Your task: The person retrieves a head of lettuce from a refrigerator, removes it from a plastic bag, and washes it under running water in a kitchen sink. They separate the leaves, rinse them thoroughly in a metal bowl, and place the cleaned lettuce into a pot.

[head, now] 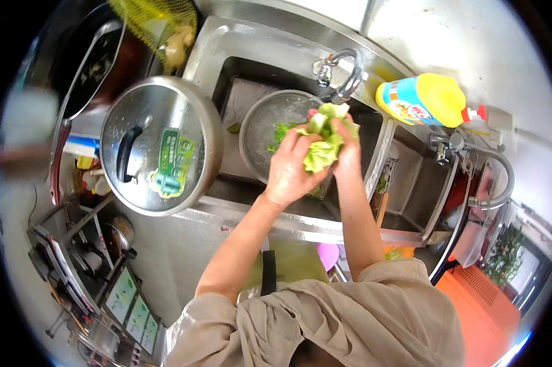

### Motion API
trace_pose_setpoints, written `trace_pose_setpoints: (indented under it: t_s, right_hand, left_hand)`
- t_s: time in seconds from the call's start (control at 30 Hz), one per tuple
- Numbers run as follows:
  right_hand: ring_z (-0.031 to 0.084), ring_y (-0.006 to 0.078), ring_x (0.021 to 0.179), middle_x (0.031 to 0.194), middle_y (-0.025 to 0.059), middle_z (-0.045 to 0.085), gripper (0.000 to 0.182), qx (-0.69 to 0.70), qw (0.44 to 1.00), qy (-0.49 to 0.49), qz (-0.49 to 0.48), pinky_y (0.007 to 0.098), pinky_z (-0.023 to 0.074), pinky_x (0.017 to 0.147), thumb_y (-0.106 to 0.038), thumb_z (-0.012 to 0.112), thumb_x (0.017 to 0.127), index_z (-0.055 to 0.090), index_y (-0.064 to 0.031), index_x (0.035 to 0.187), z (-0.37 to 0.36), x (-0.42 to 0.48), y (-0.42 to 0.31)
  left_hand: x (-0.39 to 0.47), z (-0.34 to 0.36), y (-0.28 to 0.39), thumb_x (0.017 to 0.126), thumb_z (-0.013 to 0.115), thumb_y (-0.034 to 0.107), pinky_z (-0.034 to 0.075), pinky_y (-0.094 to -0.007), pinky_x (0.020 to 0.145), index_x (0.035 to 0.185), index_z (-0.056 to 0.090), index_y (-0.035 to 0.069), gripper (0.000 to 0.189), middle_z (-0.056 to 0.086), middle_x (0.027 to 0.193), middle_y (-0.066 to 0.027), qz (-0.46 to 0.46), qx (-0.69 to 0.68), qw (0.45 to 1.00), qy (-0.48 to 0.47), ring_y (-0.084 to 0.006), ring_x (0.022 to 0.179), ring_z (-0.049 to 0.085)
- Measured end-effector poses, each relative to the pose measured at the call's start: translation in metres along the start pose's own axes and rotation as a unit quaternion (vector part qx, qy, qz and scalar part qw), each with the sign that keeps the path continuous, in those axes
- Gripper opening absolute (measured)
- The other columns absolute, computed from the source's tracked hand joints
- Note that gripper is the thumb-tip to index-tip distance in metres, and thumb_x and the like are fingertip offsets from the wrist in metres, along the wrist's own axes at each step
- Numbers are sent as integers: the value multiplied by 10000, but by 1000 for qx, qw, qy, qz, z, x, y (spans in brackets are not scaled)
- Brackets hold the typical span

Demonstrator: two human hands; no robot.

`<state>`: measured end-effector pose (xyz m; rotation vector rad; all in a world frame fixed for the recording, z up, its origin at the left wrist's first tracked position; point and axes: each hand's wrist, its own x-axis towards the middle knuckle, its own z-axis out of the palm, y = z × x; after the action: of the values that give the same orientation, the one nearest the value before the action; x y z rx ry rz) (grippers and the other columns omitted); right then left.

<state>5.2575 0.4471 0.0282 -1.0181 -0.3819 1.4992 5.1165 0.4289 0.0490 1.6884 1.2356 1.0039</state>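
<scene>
Between both hands is a bunch of pale green leafy vegetable (324,153), held over the steel sink. My left hand (290,165) grips it from the left side, and my right hand (348,149) closes on it from the right. Below them a round grey basin or strainer (264,124) sits in the sink (232,181), with small bright green leaves (283,134) inside. Something small and red (312,113) shows beside the bunch. The curved metal faucet (357,69) stands just behind the hands.
A large pot with a glass lid (161,114) rests at the sink's left edge. A yellow detergent bottle (441,101) lies on the back right rim. The smaller right basin (411,183) holds a wooden-handled utensil (382,208). A yellow mesh bag (166,23) is at the back left.
</scene>
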Motion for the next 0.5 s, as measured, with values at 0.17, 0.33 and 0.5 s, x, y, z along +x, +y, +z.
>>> trace_pose_setpoints:
  t_s: [0.17,0.33,0.5]
  right_hand:
    - [571,284,1108,1239,162,565,693,37,997,44,-55,418,448,971,-595,366,943,470,11,1261,10,-30,-43]
    - [567,330,976,1000,181,620,590,-47,981,-85,-166,480,428,937,-502,322,933,601,8,1031,45,-45,-77]
    - [623,230,834,930,88,641,366,39,988,130,66,406,531,791,-398,488,944,617,-58,981,-92,16,46]
  left_hand:
    - [15,-2,40,636,779,153,516,-430,816,1125,506,86,564,507,1172,-176,72,4,997,37,-374,1025,563]
    - [7,-7,66,645,746,131,508,-397,775,1122,502,88,537,496,1191,-174,197,66,977,52,-370,965,563]
    - [-24,49,-28,695,758,178,488,-468,864,1149,489,58,541,489,1192,-197,-144,6,989,-26,-417,1066,525]
